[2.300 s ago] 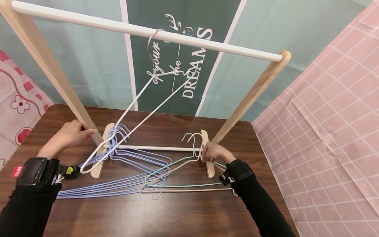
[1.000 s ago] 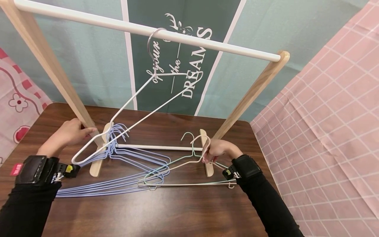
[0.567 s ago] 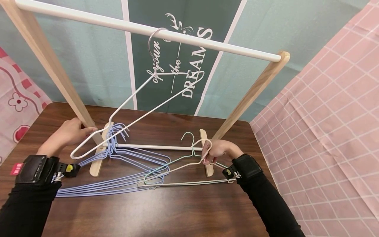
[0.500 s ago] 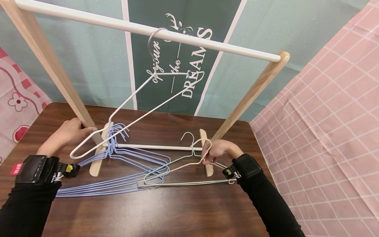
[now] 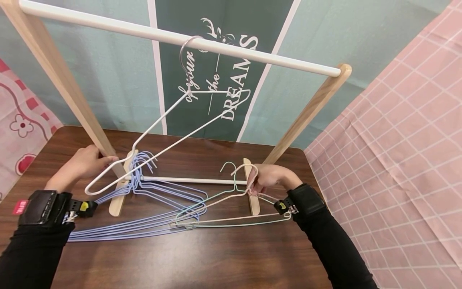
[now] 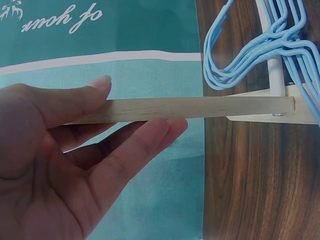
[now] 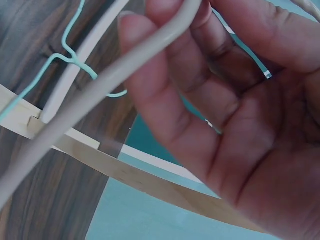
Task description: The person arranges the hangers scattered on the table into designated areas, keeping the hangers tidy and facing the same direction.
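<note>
My left hand (image 5: 84,162) grips the left wooden post (image 6: 225,107) of a clothes rack near its foot; in the left wrist view the thumb lies on one side and fingers on the other. My right hand (image 5: 272,176) pinches a beige clothes hanger (image 5: 227,197) just below its hook, beside the rack's right foot. The hanger's wire (image 7: 100,90) crosses the right wrist view; part of it is hidden by the hand. A mint green hanger (image 5: 236,180) lies just beside the beige one. Several blue hangers (image 5: 136,176) lie bunched at the left foot.
A white hanger (image 5: 188,92) hangs by its metal hook from the white top bar (image 5: 270,59). A lower white bar (image 5: 195,180) joins the feet. Brown wooden table (image 5: 173,265) below; curtains behind, a pink checked cloth (image 5: 404,160) at right.
My right hand has moved right and slightly up with the beige hanger, whose bottom bar has lifted and shifted away from the front. The hanging white hanger has turned slightly. My left hand stays put.
</note>
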The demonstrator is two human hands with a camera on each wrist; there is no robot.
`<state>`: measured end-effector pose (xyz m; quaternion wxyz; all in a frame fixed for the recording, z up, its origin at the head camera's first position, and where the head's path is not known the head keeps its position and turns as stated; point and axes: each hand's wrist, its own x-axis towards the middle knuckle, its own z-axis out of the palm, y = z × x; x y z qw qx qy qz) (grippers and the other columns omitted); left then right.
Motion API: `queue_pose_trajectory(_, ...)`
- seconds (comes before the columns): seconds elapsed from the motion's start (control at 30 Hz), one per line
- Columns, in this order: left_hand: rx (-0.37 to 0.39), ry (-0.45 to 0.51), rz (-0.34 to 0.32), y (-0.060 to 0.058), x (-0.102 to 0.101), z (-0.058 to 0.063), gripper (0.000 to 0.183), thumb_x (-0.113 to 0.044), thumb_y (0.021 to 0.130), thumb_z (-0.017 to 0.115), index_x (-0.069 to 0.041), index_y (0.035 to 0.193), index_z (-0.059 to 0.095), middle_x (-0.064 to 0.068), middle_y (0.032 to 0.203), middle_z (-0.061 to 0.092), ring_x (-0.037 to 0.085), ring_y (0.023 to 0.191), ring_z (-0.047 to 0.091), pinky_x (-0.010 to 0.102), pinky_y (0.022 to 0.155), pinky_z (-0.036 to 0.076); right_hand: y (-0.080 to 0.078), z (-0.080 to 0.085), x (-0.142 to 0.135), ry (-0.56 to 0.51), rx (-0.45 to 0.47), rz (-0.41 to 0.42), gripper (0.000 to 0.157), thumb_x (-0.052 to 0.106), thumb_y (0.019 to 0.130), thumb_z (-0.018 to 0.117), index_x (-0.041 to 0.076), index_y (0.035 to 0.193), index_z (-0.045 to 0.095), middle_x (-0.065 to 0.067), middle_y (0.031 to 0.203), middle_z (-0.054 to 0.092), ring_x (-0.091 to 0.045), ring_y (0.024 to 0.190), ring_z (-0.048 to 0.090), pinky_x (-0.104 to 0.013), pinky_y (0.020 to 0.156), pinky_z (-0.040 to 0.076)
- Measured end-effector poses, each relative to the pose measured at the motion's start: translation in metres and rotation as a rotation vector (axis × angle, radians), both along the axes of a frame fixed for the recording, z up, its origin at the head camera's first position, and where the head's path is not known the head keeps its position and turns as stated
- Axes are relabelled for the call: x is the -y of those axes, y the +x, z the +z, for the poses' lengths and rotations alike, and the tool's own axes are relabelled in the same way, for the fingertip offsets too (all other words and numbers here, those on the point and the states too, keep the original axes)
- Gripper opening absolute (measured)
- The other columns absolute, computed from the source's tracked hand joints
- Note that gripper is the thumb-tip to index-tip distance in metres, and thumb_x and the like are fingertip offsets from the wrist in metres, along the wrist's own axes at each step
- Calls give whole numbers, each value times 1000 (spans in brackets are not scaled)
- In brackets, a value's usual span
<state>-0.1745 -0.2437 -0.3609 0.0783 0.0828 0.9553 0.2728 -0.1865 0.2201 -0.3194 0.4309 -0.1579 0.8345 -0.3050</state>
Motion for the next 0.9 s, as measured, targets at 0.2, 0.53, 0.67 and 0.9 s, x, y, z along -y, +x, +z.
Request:
queue_pose_trajectory(0.2, 13, 1, 14, 1, 0, 0, 38, -24, 93, 52, 14, 94, 59, 19, 75, 58, 30, 68, 54, 33, 55, 38, -2, 9, -3, -24, 18, -3, 25, -21, 77, 49, -10, 88, 67, -7, 68, 63, -19, 63, 61, -36, 62, 52)
queue_pose_trajectory(0.53, 15, -8, 9, 0, -1, 1, 39, -24, 93, 53, 14, 95, 59, 18, 74, 59, 32, 69, 56, 35, 56, 40, -5, 24, -5, -39, -68, 50, 13, -14, 78, 57, -8, 83, 68, -6, 66, 63, -15, 56, 58, -36, 59, 51)
queue_pose_trajectory(0.67, 3, -11, 4, 0, -1, 2, 39, -25, 93, 54, 14, 93, 59, 16, 72, 59, 31, 69, 56, 35, 56, 40, -5, 30, -4, -64, -87, 48, 12, -15, 78, 57, -8, 81, 67, -6, 67, 63, -17, 57, 58, -38, 60, 51)
queue_pose_trajectory(0.9, 8, -6, 9, 1, -1, 2, 40, -24, 93, 53, 15, 95, 58, 19, 74, 58, 31, 69, 55, 34, 56, 39, -7, 36, -6, -78, -230, 69, 29, -23, 72, 49, -5, 83, 69, -7, 74, 66, -13, 68, 61, -28, 62, 49)
